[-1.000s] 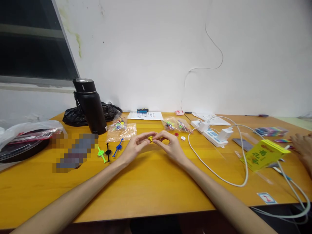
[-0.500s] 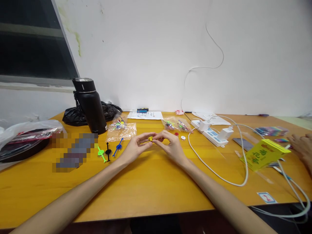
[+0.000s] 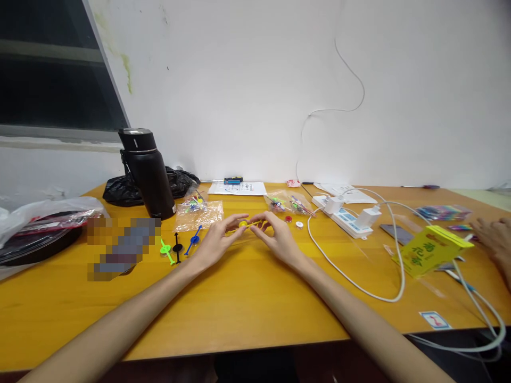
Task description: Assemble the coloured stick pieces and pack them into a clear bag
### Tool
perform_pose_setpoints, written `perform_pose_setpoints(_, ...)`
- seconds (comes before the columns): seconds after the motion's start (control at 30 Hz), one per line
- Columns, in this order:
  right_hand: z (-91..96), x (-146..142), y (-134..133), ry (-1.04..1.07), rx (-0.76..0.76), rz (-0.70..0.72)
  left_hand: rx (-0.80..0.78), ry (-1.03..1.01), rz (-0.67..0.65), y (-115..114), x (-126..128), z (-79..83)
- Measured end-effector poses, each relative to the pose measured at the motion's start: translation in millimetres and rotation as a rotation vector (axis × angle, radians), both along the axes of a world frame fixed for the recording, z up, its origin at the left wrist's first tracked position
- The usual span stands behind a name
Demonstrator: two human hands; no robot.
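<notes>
A yellow arrow spinner (image 3: pixel 243 224), with a round hub and a thin pointer, is held just above the table between my two hands. My left hand (image 3: pixel 217 237) pinches it by the hub between thumb and fingers. The pointer end runs to the fingertips of my right hand (image 3: pixel 278 237), which are closed on it. To the left of my left hand lie a blue arrow spinner (image 3: pixel 195 240), a black one (image 3: pixel 178 248) and a green one (image 3: pixel 165 249). Beyond my right hand are a red round piece (image 3: pixel 288 219) and a white round piece (image 3: pixel 299 225).
Small bags of colourful parts (image 3: pixel 281 202) and a clear plastic bag (image 3: pixel 199 217) lie behind my hands. A black bottle (image 3: pixel 146 175) stands left. On the right are a power strip (image 3: pixel 351 222) with looping white cables, a yellow box (image 3: pixel 433 251) and another person's hand (image 3: pixel 493 244).
The yellow spinner has turned in my fingers, so its hub now faces me more and sits nearer my left hand. My right fingertips have shifted slightly right along the pointer.
</notes>
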State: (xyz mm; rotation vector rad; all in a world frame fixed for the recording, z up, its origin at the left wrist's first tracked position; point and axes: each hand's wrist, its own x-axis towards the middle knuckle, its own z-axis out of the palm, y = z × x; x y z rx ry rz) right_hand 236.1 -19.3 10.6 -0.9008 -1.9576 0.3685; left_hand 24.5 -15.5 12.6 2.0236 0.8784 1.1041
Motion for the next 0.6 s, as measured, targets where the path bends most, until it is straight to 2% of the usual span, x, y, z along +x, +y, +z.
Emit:
perform_pose_setpoints(0.33, 0.2, 2.3, 3.1, -0.006, -0.012, -0.049, -0.043, -0.057, 0.006, 4.6, -2.4, -2.4)
perform_pose_setpoints(0.47, 0.2, 1.9, 3.1, -0.002, -0.022, -0.043, -0.115, -0.141, -0.034, 2.9, -1.2, -2.2)
perform_pose_setpoints(0.6, 1.1, 3.1, 2.5, -0.002, -0.047, -0.048, -0.213, -0.258, -0.019, 5.0, 0.4, -3.1)
